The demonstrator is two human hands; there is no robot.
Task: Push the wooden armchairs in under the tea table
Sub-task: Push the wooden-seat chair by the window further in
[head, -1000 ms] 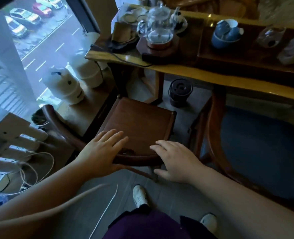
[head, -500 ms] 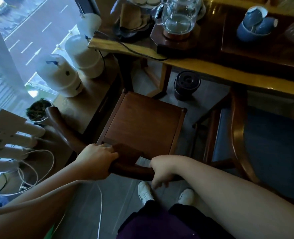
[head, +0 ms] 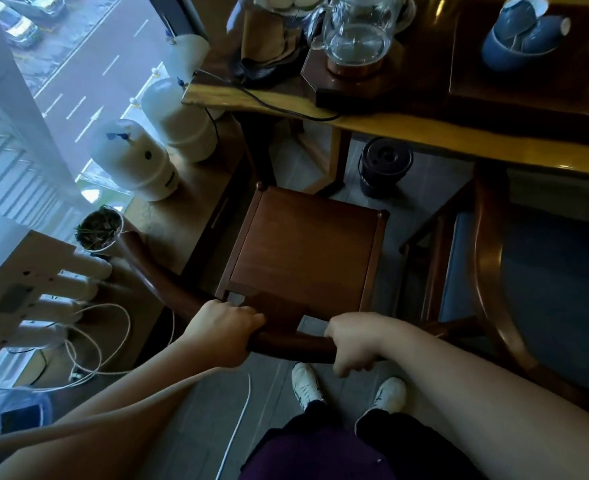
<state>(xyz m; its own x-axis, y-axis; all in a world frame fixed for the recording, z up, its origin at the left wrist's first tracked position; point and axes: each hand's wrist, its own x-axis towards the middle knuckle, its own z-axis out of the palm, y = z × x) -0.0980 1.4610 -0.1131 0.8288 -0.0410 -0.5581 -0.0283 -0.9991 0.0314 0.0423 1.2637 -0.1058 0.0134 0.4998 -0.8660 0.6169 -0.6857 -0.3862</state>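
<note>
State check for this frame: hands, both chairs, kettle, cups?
Left hand: grip closed on the armchair's back rail.
Right hand: grip closed on the same rail.
Armchair: seat not yet under the tea table.
Blue-cushioned chair: partly under.
Glass kettle: upright.
Blue cups: stacked tilted in a bowl.

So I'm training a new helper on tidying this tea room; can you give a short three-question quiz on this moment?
1. True or false: both the left hand and right hand grip the back rail of the bare wooden armchair.
2. What stands on the floor under the tea table, ahead of that chair? A) a small dark bin B) a stool C) a box
3. What covers the seat of the second armchair?

Key: 1 true; 2 A, the small dark bin; 3 a blue cushion.
</note>
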